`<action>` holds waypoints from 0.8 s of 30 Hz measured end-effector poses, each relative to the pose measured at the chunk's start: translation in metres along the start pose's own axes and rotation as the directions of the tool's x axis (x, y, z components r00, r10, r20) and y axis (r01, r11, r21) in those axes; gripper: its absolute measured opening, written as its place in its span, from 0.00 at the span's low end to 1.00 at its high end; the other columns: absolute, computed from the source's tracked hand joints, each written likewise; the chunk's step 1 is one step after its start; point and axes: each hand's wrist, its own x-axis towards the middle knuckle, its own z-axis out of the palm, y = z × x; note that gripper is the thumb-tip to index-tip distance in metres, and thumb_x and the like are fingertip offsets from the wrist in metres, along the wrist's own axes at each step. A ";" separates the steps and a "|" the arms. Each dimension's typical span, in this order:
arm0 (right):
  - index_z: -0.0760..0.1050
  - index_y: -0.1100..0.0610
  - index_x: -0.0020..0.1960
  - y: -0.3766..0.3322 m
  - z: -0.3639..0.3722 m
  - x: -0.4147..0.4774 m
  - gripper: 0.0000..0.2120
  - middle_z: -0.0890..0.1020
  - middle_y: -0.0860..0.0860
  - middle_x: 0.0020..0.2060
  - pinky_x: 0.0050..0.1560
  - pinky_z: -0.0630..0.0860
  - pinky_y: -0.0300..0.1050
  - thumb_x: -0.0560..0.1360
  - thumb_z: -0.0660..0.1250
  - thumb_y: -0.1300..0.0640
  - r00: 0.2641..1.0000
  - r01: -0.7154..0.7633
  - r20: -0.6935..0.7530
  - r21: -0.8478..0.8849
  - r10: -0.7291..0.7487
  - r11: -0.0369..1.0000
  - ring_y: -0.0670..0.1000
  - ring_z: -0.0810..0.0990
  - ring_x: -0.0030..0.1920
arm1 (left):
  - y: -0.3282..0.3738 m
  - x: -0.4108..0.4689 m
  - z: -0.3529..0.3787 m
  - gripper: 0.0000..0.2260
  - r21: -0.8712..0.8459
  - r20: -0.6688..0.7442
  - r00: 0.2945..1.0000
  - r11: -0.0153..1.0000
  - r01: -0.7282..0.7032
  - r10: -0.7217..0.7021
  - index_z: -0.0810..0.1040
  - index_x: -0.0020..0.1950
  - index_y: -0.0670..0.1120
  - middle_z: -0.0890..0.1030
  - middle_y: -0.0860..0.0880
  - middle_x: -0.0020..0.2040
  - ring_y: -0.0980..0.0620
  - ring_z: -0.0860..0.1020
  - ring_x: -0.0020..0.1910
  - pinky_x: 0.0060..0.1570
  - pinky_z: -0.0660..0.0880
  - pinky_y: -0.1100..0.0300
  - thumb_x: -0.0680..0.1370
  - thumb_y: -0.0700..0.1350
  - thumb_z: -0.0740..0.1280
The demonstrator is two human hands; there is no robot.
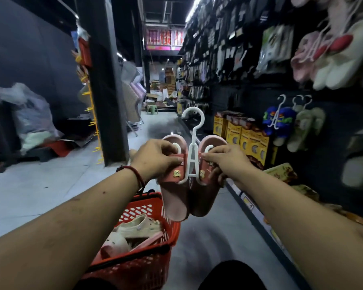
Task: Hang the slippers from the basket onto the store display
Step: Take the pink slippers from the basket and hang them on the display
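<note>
Store aisle (pixel 50 185): slippers (pixel 176 199) vertical, hook (pixel 194 115) upward.

The scene was dim, lit by a ceiling light strip (pixel 192 8). Glare marked the floor (pixel 40 185). Wide-angle distortion and blur smeared the display (pixel 344 122) at right.

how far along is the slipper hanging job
Partway. Blue slippers and a pale green pair already hang on the display wall. Left hand and right hand grip the pink slippers on a white hanger, not yet hooked. The red basket holds cream slippers and others to hang.
</note>
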 end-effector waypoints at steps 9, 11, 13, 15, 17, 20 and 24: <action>0.81 0.67 0.42 0.022 -0.090 -0.008 0.12 0.80 0.62 0.26 0.23 0.72 0.45 0.77 0.72 0.58 0.978 -0.043 -0.208 -0.190 0.002 0.981 0.61 0.81 0.25 | 0.068 0.034 0.075 0.11 -0.006 0.203 0.948 0.968 -0.249 0.245 0.80 0.39 0.65 0.85 0.61 0.46 0.55 0.82 0.49 0.55 0.79 0.51 0.60 0.66 0.71; 0.78 0.65 0.37 0.029 -0.114 -0.014 0.14 0.76 0.60 0.24 0.21 0.70 0.42 0.77 0.72 0.57 0.958 -0.071 -0.287 -0.211 0.008 0.975 0.61 0.80 0.25 | 0.087 0.039 0.100 0.12 -0.080 0.259 0.924 0.960 -0.269 0.281 0.81 0.39 0.64 0.85 0.61 0.45 0.55 0.83 0.48 0.54 0.80 0.52 0.59 0.65 0.72; 0.77 0.63 0.37 0.035 -0.140 -0.026 0.13 0.74 0.59 0.26 0.19 0.66 0.38 0.77 0.72 0.57 0.935 -0.100 -0.355 -0.229 0.013 0.968 0.57 0.79 0.22 | 0.107 0.040 0.127 0.14 -0.174 0.294 0.898 0.942 -0.288 0.329 0.82 0.40 0.64 0.85 0.60 0.44 0.55 0.83 0.47 0.54 0.81 0.52 0.57 0.66 0.72; 0.78 0.64 0.40 0.041 -0.166 -0.044 0.12 0.74 0.61 0.27 0.17 0.63 0.35 0.78 0.71 0.57 0.905 -0.154 -0.424 -0.232 0.043 0.960 0.52 0.76 0.18 | 0.130 0.035 0.152 0.14 -0.252 0.329 0.863 0.916 -0.310 0.383 0.82 0.39 0.65 0.85 0.60 0.43 0.55 0.84 0.46 0.52 0.81 0.51 0.57 0.66 0.72; 0.76 0.62 0.40 0.047 -0.191 -0.063 0.12 0.73 0.61 0.26 0.17 0.62 0.35 0.78 0.70 0.57 0.875 -0.195 -0.480 -0.241 0.058 0.951 0.51 0.75 0.17 | 0.153 0.027 0.176 0.12 -0.307 0.361 0.822 0.889 -0.340 0.439 0.83 0.40 0.62 0.85 0.59 0.42 0.55 0.84 0.45 0.51 0.81 0.51 0.60 0.63 0.74; 0.74 0.61 0.41 0.053 -0.227 -0.093 0.11 0.73 0.60 0.25 0.18 0.63 0.37 0.79 0.69 0.57 0.829 -0.269 -0.553 -0.262 0.084 0.927 0.52 0.75 0.18 | 0.191 0.013 0.208 0.12 -0.365 0.427 0.741 0.848 -0.383 0.519 0.85 0.45 0.51 0.86 0.54 0.42 0.52 0.84 0.44 0.49 0.82 0.48 0.66 0.53 0.78; 0.75 0.59 0.43 0.060 -0.273 -0.138 0.08 0.74 0.61 0.27 0.21 0.65 0.40 0.79 0.68 0.58 0.732 -0.348 -0.672 -0.223 0.115 0.911 0.51 0.75 0.17 | 0.243 -0.008 0.249 0.15 -0.437 0.461 0.640 0.785 -0.439 0.614 0.84 0.42 0.55 0.85 0.56 0.39 0.53 0.84 0.43 0.48 0.81 0.49 0.60 0.61 0.74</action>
